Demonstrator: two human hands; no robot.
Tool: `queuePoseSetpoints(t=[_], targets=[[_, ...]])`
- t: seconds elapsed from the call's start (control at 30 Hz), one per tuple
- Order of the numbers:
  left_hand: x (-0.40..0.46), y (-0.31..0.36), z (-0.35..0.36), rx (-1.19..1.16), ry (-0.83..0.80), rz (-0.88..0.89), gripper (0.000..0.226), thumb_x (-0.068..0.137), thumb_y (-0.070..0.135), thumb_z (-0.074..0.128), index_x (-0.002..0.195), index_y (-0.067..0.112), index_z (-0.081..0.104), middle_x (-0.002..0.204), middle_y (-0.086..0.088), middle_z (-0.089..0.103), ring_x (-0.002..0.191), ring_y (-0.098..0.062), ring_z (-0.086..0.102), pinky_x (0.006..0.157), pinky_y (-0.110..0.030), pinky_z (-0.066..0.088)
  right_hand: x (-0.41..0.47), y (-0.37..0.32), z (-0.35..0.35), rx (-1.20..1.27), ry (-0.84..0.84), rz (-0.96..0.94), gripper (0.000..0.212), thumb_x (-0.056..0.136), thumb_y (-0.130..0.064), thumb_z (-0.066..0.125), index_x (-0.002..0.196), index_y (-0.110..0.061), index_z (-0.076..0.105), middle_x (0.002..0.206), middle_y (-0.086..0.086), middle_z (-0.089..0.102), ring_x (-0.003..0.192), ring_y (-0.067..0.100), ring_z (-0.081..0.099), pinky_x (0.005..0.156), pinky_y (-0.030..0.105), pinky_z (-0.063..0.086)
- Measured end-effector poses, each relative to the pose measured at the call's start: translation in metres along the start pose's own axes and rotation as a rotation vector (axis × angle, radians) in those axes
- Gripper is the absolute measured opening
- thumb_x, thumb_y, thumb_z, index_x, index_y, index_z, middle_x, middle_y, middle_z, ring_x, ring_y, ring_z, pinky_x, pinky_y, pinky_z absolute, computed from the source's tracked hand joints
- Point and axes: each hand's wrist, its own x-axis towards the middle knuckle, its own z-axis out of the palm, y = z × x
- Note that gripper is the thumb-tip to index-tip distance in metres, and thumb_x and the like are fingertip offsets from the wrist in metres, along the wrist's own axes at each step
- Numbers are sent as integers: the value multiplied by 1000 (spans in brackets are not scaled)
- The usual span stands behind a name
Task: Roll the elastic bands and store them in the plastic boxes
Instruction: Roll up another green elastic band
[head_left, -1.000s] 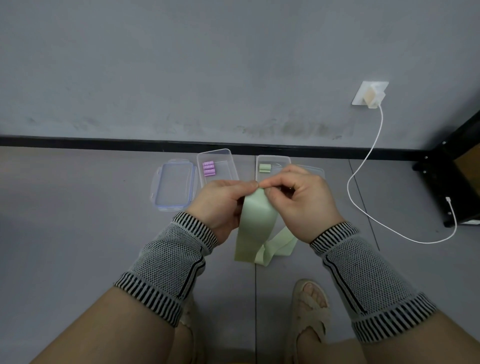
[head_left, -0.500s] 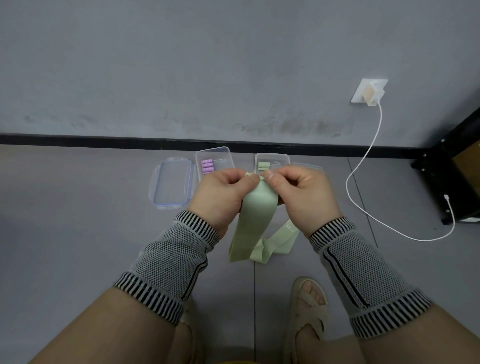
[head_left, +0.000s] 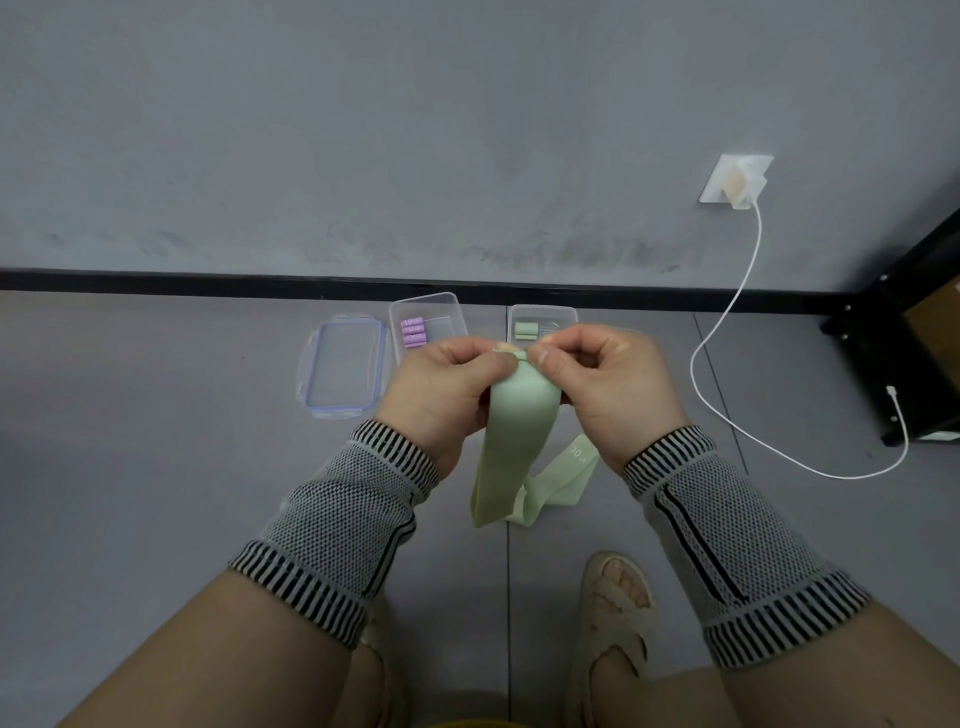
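Two hands, left hand (head_left: 441, 387) and right hand (head_left: 608, 384), pinch closed on the top edge of a green elastic band (head_left: 519, 431). Its long axis runs vertically, free end hanging toward the floor, before two open plastic boxes (head_left: 543, 314).

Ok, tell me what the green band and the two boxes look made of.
Green band: likely thin rubber or latex, matte; it hangs limp and curls into folds, with printed numbers. Boxes: clear hard plastic, slightly glossy; the floor and the rolled bands show through their walls.
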Motion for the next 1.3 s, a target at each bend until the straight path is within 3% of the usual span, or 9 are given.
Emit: queuePoseSetpoints(t=[0.13, 0.4, 0.63, 0.9, 1.13, 1.3], targets=[[0, 0, 0, -27, -19, -10, 10, 86, -3, 55, 84, 1, 64, 75, -12, 66, 66, -19, 63, 65, -29, 55, 0, -1, 0, 98, -22, 43, 15, 83, -6, 68, 72, -16, 69, 74, 13, 69, 69, 22, 64, 74, 44, 56], [1, 3, -2, -86, -45, -23, 15, 85, -7, 53, 86, 1, 66, 75, -9, 68, 67, -18, 65, 66, -28, 56, -1, -5, 0, 253, -87, 108, 17, 83, 3, 64, 74, -11, 66, 71, 6, 66, 67, 16, 62, 68, 31, 54], [1, 3, -3, -68, -67, -42, 19, 86, -7, 53, 87, 5, 67, 74, -7, 70, 67, -17, 66, 62, -27, 58, -2, -4, 4, 202, -39, 106, 19, 80, 7, 65, 75, -11, 68, 81, 20, 63, 77, 28, 58, 83, 51, 52], [3, 2, -2, -106, -75, -28, 20, 85, -10, 51, 101, -5, 63, 79, -14, 66, 66, -17, 64, 64, -26, 55, -5, -9, 10, 42, 73, 31, 24, 79, 0, 68, 68, -21, 66, 76, 17, 68, 67, 21, 60, 72, 45, 56], [5, 1, -3, -40, -46, 12, 5, 85, 2, 61, 89, 0, 64, 84, -16, 67, 70, -19, 65, 66, -27, 56, -5, -8, 11, -5, 80, -18, 23, 80, -3, 69, 69, -23, 67, 71, 6, 68, 64, 15, 59, 68, 40, 56], [4, 5, -5, -47, -42, 56, 13, 85, -5, 57, 80, 6, 62, 65, -4, 66, 59, -14, 63, 58, -24, 54, -4, -5, 11, 176, 4, 39, 20, 81, 2, 67, 78, -18, 66, 80, 9, 67, 77, 21, 64, 78, 39, 56]])
